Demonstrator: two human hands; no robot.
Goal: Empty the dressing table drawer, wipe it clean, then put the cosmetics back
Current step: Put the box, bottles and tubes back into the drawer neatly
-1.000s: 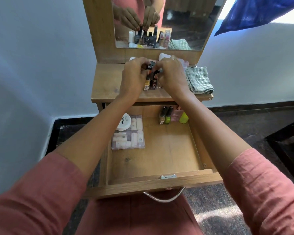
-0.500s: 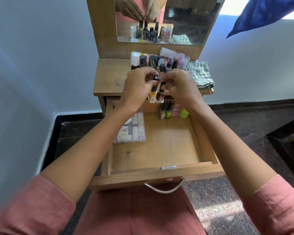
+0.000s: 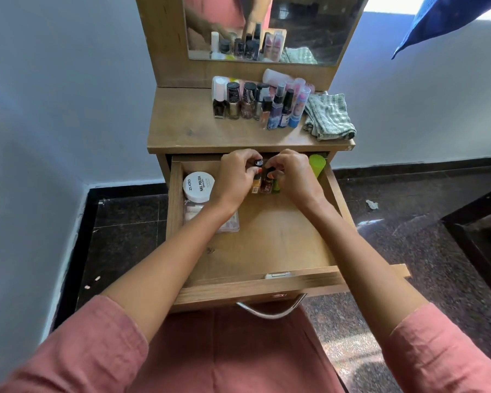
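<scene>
The wooden drawer (image 3: 267,282) stands pulled open below the dressing table top (image 3: 187,129). Both hands are at the drawer's back edge. My left hand (image 3: 236,177) pinches the cap of an orange nail polish bottle (image 3: 256,186). My right hand (image 3: 292,177) pinches the cap of a dark red nail polish bottle (image 3: 266,186). A green bottle (image 3: 276,186) stands right beside them. A white nail polish remover jar (image 3: 198,186) and a clear plastic box (image 3: 227,222) lie at the drawer's left, the box partly under my left forearm. Several cosmetic bottles (image 3: 262,104) stand on the table top.
A folded green checked cloth (image 3: 328,117) lies at the table top's right end. A lime green container (image 3: 317,164) stands in the drawer's back right corner. A mirror (image 3: 295,26) rises behind the bottles. Dark furniture (image 3: 476,222) stands on the floor at right.
Both hands have carried the two nail polish bottles from the table top down into the back of the drawer, next to the bottles standing there.
</scene>
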